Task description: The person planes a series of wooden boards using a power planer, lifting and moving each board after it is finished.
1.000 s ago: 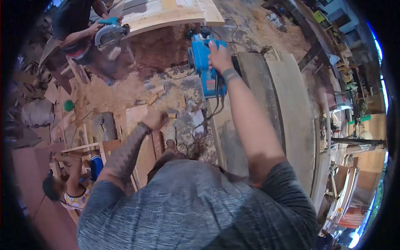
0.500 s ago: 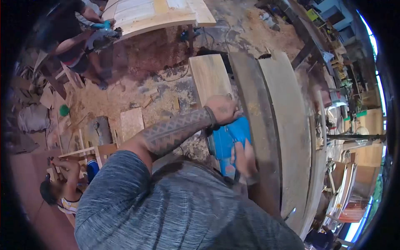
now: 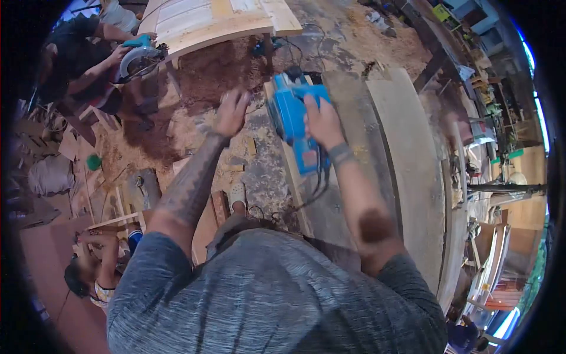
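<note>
A blue power tool [image 3: 293, 112] with a dark cord lies over the far end of a narrow light board [image 3: 290, 168]. My right hand [image 3: 322, 123] is wrapped round the tool's handle. To the left of the tool, my left hand [image 3: 232, 112] is raised in the air with its fingers apart and nothing in it. A dark grey board [image 3: 348, 112] runs beside the tool, and a wide pale board [image 3: 407, 135] lies right of that.
At the upper left a co-worker [image 3: 76, 65] holds a teal circular saw [image 3: 140, 57] at the edge of a wooden panel [image 3: 230, 29]. Another person [image 3: 97, 268] is low on the left. Wood shavings and offcuts cover the floor [image 3: 200, 127].
The blue tool has moved forward to the far end of the boards, with my right hand on it. My left hand has come off the tool area and swung left, fingers spread.
</note>
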The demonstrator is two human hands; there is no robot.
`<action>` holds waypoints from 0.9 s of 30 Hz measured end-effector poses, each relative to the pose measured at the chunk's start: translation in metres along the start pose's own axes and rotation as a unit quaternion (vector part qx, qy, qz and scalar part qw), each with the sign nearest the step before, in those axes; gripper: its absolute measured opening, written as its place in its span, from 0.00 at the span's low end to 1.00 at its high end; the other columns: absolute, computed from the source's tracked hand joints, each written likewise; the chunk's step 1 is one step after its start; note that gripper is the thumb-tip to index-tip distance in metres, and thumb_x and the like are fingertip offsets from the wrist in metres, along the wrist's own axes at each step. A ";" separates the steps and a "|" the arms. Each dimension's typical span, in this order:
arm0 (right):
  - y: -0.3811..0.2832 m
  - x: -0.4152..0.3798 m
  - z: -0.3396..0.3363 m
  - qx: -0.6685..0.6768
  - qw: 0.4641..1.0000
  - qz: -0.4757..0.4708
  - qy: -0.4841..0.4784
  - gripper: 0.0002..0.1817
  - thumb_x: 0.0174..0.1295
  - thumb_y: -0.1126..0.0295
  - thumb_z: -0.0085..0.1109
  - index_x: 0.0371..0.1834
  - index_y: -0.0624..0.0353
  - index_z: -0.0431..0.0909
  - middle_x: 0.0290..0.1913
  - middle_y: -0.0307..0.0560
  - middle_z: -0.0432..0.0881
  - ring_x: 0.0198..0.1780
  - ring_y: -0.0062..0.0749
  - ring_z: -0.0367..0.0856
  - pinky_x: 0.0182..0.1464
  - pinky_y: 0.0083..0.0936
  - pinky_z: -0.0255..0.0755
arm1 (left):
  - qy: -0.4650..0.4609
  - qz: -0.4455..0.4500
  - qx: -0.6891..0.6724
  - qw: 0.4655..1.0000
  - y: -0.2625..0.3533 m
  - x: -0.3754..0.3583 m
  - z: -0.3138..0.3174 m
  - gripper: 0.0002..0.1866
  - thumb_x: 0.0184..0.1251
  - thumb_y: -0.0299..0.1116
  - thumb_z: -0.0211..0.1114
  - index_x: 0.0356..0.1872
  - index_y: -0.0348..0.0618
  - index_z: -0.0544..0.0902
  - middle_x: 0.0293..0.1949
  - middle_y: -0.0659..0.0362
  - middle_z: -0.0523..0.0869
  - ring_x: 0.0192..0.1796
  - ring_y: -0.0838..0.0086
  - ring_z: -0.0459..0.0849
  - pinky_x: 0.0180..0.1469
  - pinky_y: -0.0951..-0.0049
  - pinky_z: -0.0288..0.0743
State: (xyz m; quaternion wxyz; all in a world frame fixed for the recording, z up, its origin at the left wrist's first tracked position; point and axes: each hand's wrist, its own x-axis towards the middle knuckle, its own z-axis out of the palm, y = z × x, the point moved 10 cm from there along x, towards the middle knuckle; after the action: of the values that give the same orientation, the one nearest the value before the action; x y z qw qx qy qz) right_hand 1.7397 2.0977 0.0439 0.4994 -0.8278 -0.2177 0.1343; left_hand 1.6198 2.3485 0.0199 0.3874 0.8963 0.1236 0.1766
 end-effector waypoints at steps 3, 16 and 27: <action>-0.028 0.060 0.017 0.032 0.999 0.029 -0.005 0.32 0.80 0.44 0.51 0.36 0.68 0.81 0.23 0.54 0.85 0.22 0.42 0.86 0.29 0.40 0.80 | -0.075 -0.096 0.038 0.992 -0.069 -0.090 0.036 0.23 0.86 0.47 0.54 0.62 0.36 0.80 0.60 0.35 0.83 0.65 0.41 0.80 0.70 0.53 0.72; 0.005 -0.130 -0.011 0.070 0.994 0.053 -0.059 0.18 0.83 0.53 0.51 0.49 0.57 0.76 0.28 0.39 0.77 0.28 0.23 0.78 0.29 0.29 0.72 | -0.238 -0.242 -0.129 0.932 -0.151 -0.257 0.164 0.25 0.84 0.49 0.55 0.51 0.35 0.89 0.49 0.45 0.92 0.54 0.54 0.90 0.60 0.57 0.80; -0.006 -0.140 -0.002 0.066 0.993 0.078 -0.067 0.19 0.85 0.51 0.51 0.47 0.58 0.74 0.27 0.36 0.76 0.22 0.21 0.76 0.24 0.25 0.72 | -0.323 -0.246 0.113 0.907 -0.247 -0.349 0.131 0.23 0.82 0.48 0.56 0.51 0.37 0.88 0.47 0.43 0.93 0.52 0.52 0.91 0.59 0.56 0.81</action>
State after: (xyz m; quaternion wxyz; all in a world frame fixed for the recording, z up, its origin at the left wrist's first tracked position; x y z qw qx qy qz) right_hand 1.6173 2.0294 0.0505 0.5252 -0.7967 -0.1757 0.2420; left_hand 1.3365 2.3031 -0.3233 0.3338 0.8831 0.2274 -0.2387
